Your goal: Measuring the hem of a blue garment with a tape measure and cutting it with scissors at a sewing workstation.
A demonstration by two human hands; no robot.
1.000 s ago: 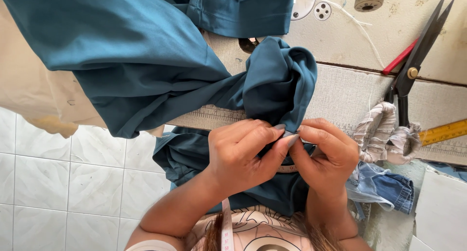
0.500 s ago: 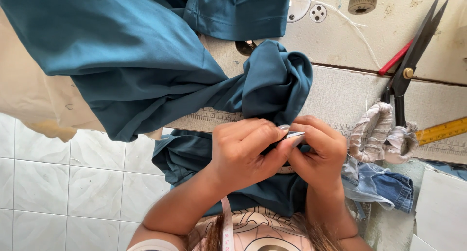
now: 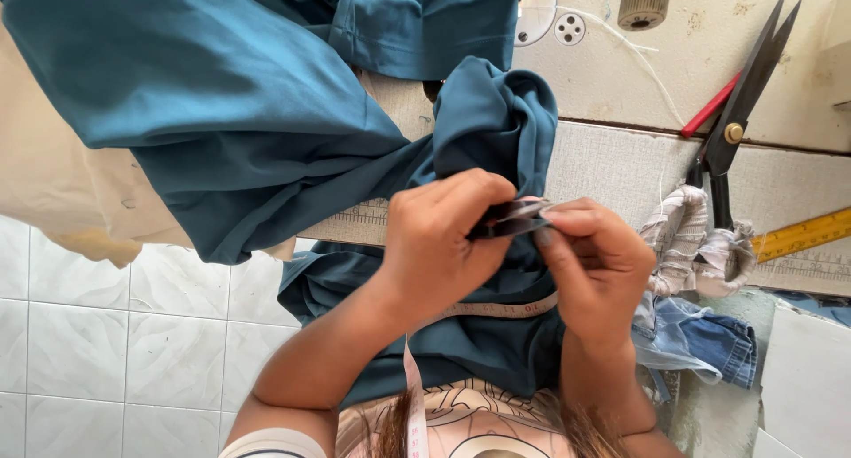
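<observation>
At frame centre our left hand (image 3: 439, 245) and right hand (image 3: 598, 267) pinch a small dark strip (image 3: 510, 219) between the fingers, against bunched teal fabric (image 3: 483, 121).

Sewing table (image 3: 620, 156): teal fabric (image 3: 222, 121), black scissors (image 3: 736, 121), yellow ruler (image 3: 802, 236), denim scraps (image 3: 709, 334)

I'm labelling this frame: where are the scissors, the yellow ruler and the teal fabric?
scissors (image 3: 725, 134), head view, on the pivot screw.
yellow ruler (image 3: 802, 235), head view, mid-length of its visible stretch.
teal fabric (image 3: 222, 112), head view, on the broad draped fold.
</observation>
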